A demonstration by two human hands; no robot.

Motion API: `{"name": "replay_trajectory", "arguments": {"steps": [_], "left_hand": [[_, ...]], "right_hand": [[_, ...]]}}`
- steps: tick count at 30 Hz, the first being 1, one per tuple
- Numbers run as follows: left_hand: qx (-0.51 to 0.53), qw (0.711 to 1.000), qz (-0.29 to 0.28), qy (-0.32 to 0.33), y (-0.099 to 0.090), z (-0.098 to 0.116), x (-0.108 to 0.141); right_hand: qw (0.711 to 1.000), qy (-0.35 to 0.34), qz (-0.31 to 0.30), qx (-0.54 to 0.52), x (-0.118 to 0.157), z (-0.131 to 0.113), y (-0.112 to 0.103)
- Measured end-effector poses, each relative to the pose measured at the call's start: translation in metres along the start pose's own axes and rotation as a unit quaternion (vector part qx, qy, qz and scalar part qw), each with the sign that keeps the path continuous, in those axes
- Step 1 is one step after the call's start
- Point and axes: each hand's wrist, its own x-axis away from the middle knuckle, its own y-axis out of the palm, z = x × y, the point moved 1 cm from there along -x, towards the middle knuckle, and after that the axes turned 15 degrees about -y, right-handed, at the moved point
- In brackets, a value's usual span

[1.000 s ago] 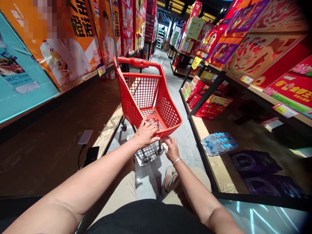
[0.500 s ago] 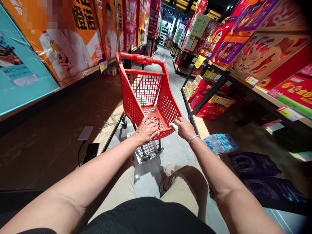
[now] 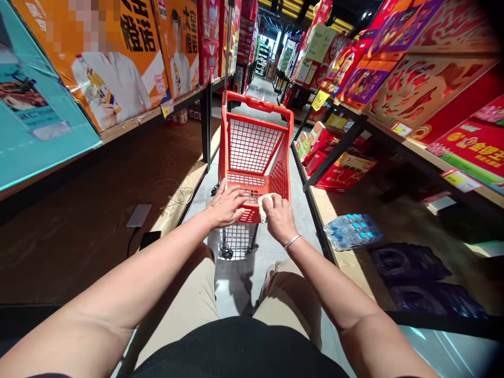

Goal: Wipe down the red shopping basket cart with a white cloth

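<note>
A red shopping cart (image 3: 255, 181) with a grid basket stands in the aisle, its near rim toward me. On the near left corner of that rim rests my left hand (image 3: 227, 206), fingers spread and holding nothing. My right hand (image 3: 279, 214), with a silver bracelet at the wrist, has its fingers closed on a white cloth (image 3: 266, 206) against the near rim, right of the middle. Part of the cloth is hidden under the fingers. No goods show in the basket.
Shelves line both sides. On the lower left shelf (image 3: 185, 184) lie a white flat device (image 3: 139, 215), a black one (image 3: 150, 239) and a thin cable. Bottled water (image 3: 353, 231) and purple packs (image 3: 407, 262) lie low at the right. Boxed goods fill the upper shelves.
The cart has swung round to line up with the aisle, its far end moving right. My right hand has slid left along the rim with the cloth, nearer my left hand.
</note>
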Motion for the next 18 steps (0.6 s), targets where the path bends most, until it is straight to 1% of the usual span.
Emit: {"name": "replay_trajectory", "arguments": {"steps": [2,3,5,8,10,12,15,16,18], "left_hand": [[-0.02,1.0,-0.009,-0.006,0.001,0.002,0.0],[-0.029,0.999,-0.011,-0.013,0.002,0.001,-0.001],[-0.044,0.998,-0.015,-0.032,0.003,-0.005,-0.005],[-0.039,0.998,-0.025,-0.044,0.004,-0.016,-0.015],[-0.015,0.999,-0.023,-0.044,0.004,-0.016,-0.021],[0.007,0.999,-0.016,-0.042,0.006,-0.008,-0.023],[0.011,0.999,-0.011,-0.037,0.011,0.008,-0.022],[0.005,0.999,-0.012,-0.035,0.013,0.011,-0.021],[-0.011,0.999,-0.013,-0.034,0.017,0.01,-0.019]], "right_hand": [[0.998,-0.054,0.008,-0.007,0.0,0.001,-0.001],[0.996,-0.086,0.005,-0.011,0.0,0.007,-0.002],[0.991,-0.133,-0.012,-0.01,0.002,0.03,-0.006],[0.989,-0.143,-0.037,-0.001,-0.001,0.07,-0.012],[0.993,-0.116,-0.032,-0.006,-0.006,0.084,-0.009],[0.998,-0.065,0.001,-0.021,-0.008,0.081,0.0],[0.995,0.0,0.093,-0.047,-0.001,0.052,0.02],[0.991,0.005,0.125,-0.053,0.004,0.04,0.026],[0.983,-0.01,0.173,-0.058,0.013,0.022,0.036]]}}
